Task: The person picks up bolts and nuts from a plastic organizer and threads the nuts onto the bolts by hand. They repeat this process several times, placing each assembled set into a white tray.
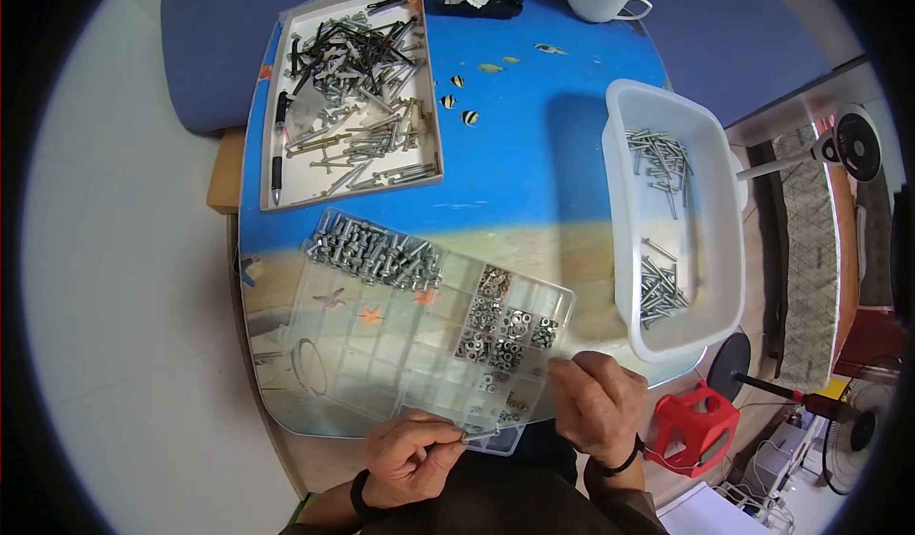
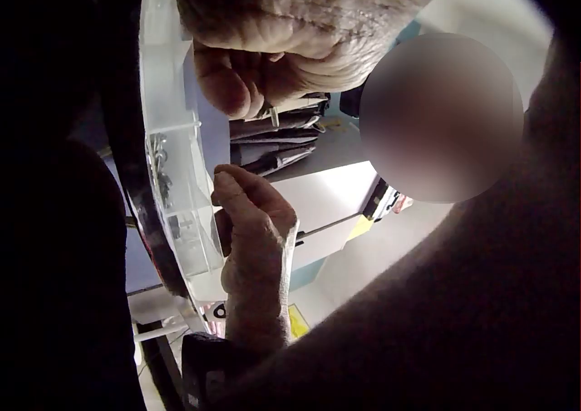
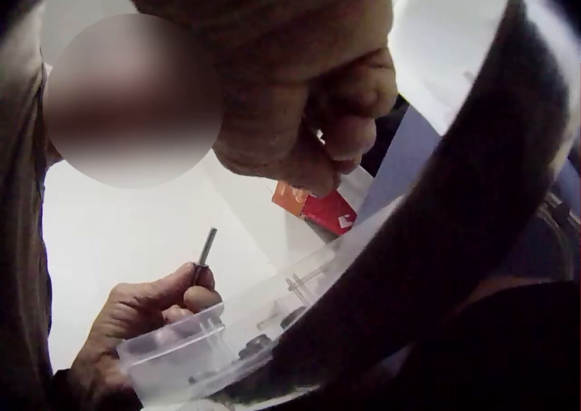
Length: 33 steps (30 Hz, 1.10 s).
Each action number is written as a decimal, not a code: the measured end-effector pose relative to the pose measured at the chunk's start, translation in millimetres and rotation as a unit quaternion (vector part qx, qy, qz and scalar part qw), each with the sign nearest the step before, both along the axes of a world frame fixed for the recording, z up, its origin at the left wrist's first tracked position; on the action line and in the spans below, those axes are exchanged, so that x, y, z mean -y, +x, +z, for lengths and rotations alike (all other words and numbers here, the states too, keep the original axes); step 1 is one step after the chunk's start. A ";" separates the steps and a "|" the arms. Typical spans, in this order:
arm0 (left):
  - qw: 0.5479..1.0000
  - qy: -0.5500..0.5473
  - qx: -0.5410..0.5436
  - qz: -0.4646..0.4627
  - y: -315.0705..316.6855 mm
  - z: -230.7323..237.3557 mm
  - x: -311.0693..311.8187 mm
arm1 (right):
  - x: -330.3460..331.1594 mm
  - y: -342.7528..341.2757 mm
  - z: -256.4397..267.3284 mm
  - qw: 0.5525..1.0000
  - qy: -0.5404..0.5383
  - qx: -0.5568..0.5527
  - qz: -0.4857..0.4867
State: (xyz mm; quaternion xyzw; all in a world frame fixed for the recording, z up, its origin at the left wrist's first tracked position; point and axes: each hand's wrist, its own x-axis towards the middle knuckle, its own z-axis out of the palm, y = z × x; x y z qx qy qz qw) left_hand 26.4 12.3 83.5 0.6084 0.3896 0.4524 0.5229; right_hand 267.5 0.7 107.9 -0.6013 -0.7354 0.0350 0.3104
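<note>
Left hand (image 1: 412, 459) pinches a bolt (image 1: 482, 434); right hand (image 1: 600, 406) curls, its hold unclear; probably matching nuts (image 1: 507, 355) to bolts, next needing threads aligned

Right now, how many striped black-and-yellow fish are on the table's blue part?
3: top fish, middle fish, bottom fish, right of the white cardboard tray. It or the white plastic tub may hide more.

No words, brands or numbers can be read; the pale marks on the red-and-orange box (image 3: 330, 214) and dark marks on the red-and-white item (image 2: 214, 310) are unclear.
</note>
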 end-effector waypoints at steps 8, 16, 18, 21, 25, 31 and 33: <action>0.999 0.034 -0.016 -0.008 -1.4 3.4 -5.3 | -14.9 -14.9 -0.2 0.995 -0.066 0.009 0.072; 0.999 0.048 0.008 0.006 0.8 1.5 -6.8 | -16.3 -16.3 2.7 0.989 -0.103 0.039 0.097; 0.999 0.049 0.007 0.007 1.1 1.6 -6.6 | -18.1 -20.2 5.2 0.990 -0.103 0.041 0.085; 0.999 0.054 0.005 0.007 0.6 1.1 -6.4 | -20.4 -23.1 10.1 0.990 -0.112 0.050 0.075; 0.998 0.060 0.006 0.010 1.8 0.9 -7.2 | -20.6 -23.0 9.5 0.989 -0.109 0.058 0.079; 0.999 0.024 0.010 0.027 3.2 4.1 -3.4 | -16.6 -23.5 2.4 0.997 -0.049 -0.040 0.045; 1.000 0.000 0.012 0.028 3.0 1.5 1.5 | -11.1 -21.2 7.7 0.986 -0.073 -0.141 0.043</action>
